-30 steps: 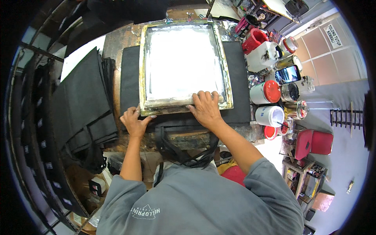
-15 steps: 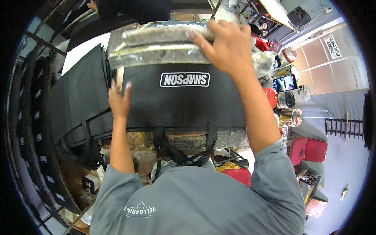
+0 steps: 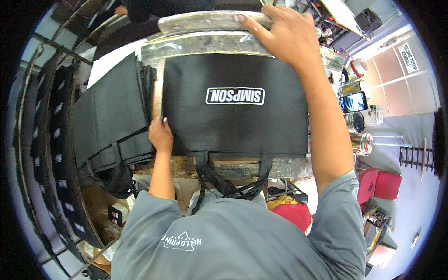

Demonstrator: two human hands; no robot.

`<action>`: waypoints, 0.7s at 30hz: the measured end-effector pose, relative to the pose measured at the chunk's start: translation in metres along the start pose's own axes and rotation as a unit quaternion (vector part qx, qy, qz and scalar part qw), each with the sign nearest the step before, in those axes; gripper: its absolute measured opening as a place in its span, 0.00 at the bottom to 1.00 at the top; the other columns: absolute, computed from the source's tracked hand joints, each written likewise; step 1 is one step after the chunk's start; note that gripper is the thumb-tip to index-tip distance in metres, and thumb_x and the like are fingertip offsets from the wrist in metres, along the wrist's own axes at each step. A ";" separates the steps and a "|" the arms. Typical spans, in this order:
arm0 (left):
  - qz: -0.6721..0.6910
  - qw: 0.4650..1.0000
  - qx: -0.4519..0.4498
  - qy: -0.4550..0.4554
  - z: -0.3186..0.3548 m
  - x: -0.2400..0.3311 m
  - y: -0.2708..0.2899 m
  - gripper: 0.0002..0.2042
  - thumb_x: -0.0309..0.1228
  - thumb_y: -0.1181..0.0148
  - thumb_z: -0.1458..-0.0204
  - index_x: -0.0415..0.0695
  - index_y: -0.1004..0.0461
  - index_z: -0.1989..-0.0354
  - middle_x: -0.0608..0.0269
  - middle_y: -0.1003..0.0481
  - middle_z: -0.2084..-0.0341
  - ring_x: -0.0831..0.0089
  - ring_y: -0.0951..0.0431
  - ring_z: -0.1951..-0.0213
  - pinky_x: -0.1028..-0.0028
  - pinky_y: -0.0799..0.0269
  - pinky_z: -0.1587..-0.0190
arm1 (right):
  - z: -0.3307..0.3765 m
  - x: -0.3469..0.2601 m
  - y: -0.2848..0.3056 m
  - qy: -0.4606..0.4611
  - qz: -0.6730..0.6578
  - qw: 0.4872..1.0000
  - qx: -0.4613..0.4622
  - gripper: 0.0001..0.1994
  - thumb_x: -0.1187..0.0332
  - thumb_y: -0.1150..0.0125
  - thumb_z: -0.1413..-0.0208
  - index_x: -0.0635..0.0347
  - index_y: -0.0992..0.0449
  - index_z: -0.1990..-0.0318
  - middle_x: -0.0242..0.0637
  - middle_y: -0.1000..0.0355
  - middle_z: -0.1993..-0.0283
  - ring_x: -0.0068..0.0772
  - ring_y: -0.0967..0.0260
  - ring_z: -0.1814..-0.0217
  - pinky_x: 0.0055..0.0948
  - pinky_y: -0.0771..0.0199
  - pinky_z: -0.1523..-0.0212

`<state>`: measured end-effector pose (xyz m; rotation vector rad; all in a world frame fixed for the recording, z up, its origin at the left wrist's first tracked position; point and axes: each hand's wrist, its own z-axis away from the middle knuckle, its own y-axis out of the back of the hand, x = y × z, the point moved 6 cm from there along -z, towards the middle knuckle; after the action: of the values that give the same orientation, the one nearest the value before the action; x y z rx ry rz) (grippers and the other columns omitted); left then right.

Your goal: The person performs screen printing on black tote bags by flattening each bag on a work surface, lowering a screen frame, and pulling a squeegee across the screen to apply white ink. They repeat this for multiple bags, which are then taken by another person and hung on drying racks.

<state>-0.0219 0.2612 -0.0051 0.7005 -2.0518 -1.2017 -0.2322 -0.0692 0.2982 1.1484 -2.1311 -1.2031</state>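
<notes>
A black tote bag (image 3: pixel 233 128) lies flat in front of me, a white rounded-box print in its middle and its handles hanging over the near table edge. At its lower left edge, my left hand (image 3: pixel 161 135) is closed, the fingertips pinching the bag's side. Beyond the bag, my right hand (image 3: pixel 294 39) grips the bar of a raised, worn printing screen frame (image 3: pixel 205 23), thumb over its near side. Only the frame's edge shows. Below it a stained grey bar (image 3: pixel 205 45) runs along the bag's far side.
Stacked black bags (image 3: pixel 109 102) lie to the left, beside a rack (image 3: pixel 63 154) of printed black pieces. Cans and jars (image 3: pixel 357 122) and a propped phone (image 3: pixel 353 102) stand at the right. A dark-clothed person (image 3: pixel 168 7) is at the far side.
The screen frame has gone farther up and away in my right hand. My left hand, open beside the bag before, has come back nearer me and closed on its left edge.
</notes>
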 end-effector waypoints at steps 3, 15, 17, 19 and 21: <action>0.120 0.992 -0.044 -0.008 -0.035 0.036 0.036 0.11 0.35 0.37 0.35 0.38 0.22 0.59 0.38 0.20 0.66 0.37 0.18 0.59 0.48 0.24 0.59 | 0.001 -0.002 0.002 0.023 0.041 0.998 0.037 0.38 0.30 0.50 0.34 0.60 0.15 0.52 0.49 0.17 0.57 0.52 0.19 0.53 0.51 0.33 0.50; 0.092 0.989 -0.107 0.042 -0.206 -0.266 0.246 0.14 0.35 0.29 0.40 0.33 0.17 0.57 0.62 0.17 0.66 0.75 0.21 0.61 0.73 0.26 0.54 | 0.010 0.002 -0.004 0.034 0.022 0.997 0.065 0.36 0.29 0.48 0.36 0.58 0.16 0.59 0.46 0.17 0.61 0.48 0.19 0.55 0.50 0.33 0.53; -0.127 0.988 -0.060 0.069 -0.229 -0.284 0.277 0.18 0.37 0.31 0.38 0.34 0.19 0.49 0.53 0.16 0.59 0.65 0.17 0.58 0.66 0.23 0.50 | 0.005 0.003 -0.003 0.029 0.022 0.998 0.043 0.37 0.29 0.48 0.36 0.58 0.15 0.57 0.47 0.16 0.61 0.50 0.18 0.54 0.53 0.29 0.51; -0.332 0.935 0.053 0.118 -0.227 -0.238 0.291 0.24 0.40 0.34 0.36 0.37 0.25 0.38 0.45 0.19 0.48 0.52 0.17 0.50 0.56 0.23 0.45 | -0.002 0.004 -0.001 0.012 -0.008 1.000 0.007 0.35 0.32 0.48 0.35 0.61 0.18 0.64 0.49 0.19 0.63 0.52 0.20 0.55 0.54 0.32 0.49; -0.225 0.960 0.162 -0.041 -0.203 -0.118 0.260 0.28 0.41 0.36 0.35 0.46 0.31 0.29 0.42 0.26 0.38 0.47 0.24 0.37 0.50 0.27 0.36 | -0.009 0.004 0.003 0.005 -0.032 0.999 -0.003 0.35 0.33 0.48 0.35 0.62 0.19 0.67 0.51 0.19 0.63 0.53 0.21 0.55 0.55 0.32 0.47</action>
<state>0.1760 0.3494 0.2705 1.3522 -2.2586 -1.1529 -0.2297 -0.0760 0.3048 1.2252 -2.0973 -1.2277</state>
